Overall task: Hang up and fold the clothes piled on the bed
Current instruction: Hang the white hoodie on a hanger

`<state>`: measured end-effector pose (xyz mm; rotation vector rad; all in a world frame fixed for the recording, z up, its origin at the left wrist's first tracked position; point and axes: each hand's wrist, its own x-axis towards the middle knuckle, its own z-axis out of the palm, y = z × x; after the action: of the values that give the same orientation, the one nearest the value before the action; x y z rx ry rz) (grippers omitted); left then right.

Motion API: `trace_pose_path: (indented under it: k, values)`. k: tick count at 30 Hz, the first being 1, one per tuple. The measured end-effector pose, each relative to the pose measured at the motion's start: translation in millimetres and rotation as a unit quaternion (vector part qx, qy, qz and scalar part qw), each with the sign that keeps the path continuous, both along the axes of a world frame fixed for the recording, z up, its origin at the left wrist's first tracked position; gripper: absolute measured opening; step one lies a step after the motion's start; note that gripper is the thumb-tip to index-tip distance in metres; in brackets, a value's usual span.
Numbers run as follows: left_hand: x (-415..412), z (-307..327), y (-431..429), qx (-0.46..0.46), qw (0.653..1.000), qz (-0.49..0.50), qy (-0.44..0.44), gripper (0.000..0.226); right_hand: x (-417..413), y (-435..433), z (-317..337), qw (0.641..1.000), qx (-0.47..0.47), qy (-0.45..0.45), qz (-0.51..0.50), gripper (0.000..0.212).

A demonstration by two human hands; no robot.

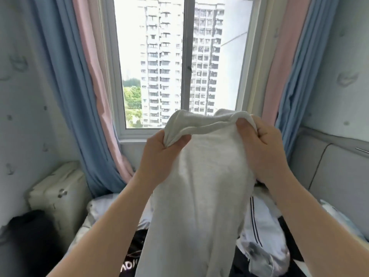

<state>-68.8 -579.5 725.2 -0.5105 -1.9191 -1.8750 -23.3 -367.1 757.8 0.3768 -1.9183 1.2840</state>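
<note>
I hold a white knitted garment [201, 186] up in front of the window, and it hangs down over the bed. My left hand [161, 154] grips its top edge at the left. My right hand [263, 146] grips the top edge at the right. Below it lies the pile of clothes [259, 232] on the bed: a white piece with dark stripes, a black piece with white lettering [130, 264] and a grey piece [259, 258]. The held garment hides the middle of the pile.
A window [185, 62] with blue and pink curtains [79, 96] is straight ahead. A white suitcase [58, 194] stands at the left of the bed, with a dark object [30, 232] in front of it. A padded headboard [329, 172] runs along the right.
</note>
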Motion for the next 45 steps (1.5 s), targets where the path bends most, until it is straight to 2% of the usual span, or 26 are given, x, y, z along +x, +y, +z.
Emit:
trace_pose_path:
  k: [5,9,11,13,16,19,22,25,27,31,33,36,39,42,44,45]
  values:
    - [9.1,66.4,38.3,0.030,0.997,-0.010,0.072,0.051,-6.0,35.8,55.0,0.997,-0.008,0.075,-0.006,0.056]
    - [3.2,60.8,64.1,-0.003,0.997,0.021,0.070,0.032,-11.7,64.9,50.0,0.998,-0.020,0.039,0.042,0.057]
    - [-1.5,37.8,77.2,-0.025,0.998,0.017,0.048,0.026,-15.0,80.0,23.9,0.996,-0.006,-0.014,0.087,0.058]
    - [-0.8,6.5,91.1,-0.030,0.999,-0.008,0.020,0.006,-16.9,93.3,-14.1,0.983,-0.015,-0.098,0.156,0.056]
    - [6.6,-53.1,110.2,-0.037,0.998,-0.035,-0.020,0.020,-15.4,114.8,-78.6,0.944,-0.062,-0.215,0.241,0.045]
    - [22.2,-114.7,127.2,-0.029,0.992,-0.073,-0.094,0.012,-6.0,137.5,-139.1,0.907,-0.079,-0.305,0.279,0.046]
    - [37.2,-167.3,138.2,-0.074,0.981,-0.096,-0.149,0.013,6.0,161.3,-184.3,0.879,-0.072,-0.363,0.300,0.034]
    - [53.1,-198.4,146.8,-0.131,0.965,-0.123,-0.191,0.011,15.9,180.6,-211.0,0.861,-0.011,-0.408,0.304,0.031]
    - [64.8,-214.1,154.0,-0.164,0.952,-0.129,-0.223,0.022,22.3,188.6,-226.6,0.842,0.058,-0.441,0.306,0.037]
    - [87.1,-236.2,170.1,-0.220,0.938,-0.109,-0.244,0.026,33.4,200.1,-259.3,0.815,0.199,-0.462,0.289,0.018]
    - [95.0,-238.7,177.5,-0.211,0.942,-0.083,-0.246,0.031,36.7,209.0,-277.9,0.794,0.265,-0.475,0.271,0.033]
    - [102.5,-232.8,189.2,-0.171,0.951,-0.073,-0.246,0.035,42.5,224.4,-308.4,0.763,0.303,-0.515,0.247,0.046]
    - [102.6,-223.6,195.5,-0.120,0.964,-0.055,-0.229,0.032,48.8,241.6,-339.0,0.721,0.327,-0.572,0.213,0.035]
    - [99.8,-215.6,193.3,-0.073,0.975,-0.021,-0.208,0.022,64.4,263.9,-373.2,0.655,0.391,-0.624,0.169,0.022]
    - [95.4,-216.4,187.1,-0.067,0.976,0.007,-0.209,0.023,76.5,275.3,-388.8,0.629,0.403,-0.648,0.149,0.026]
    - [92.9,-218.9,183.8,-0.087,0.974,0.019,-0.211,0.020,78.8,280.2,-394.0,0.631,0.402,-0.648,0.141,0.030]
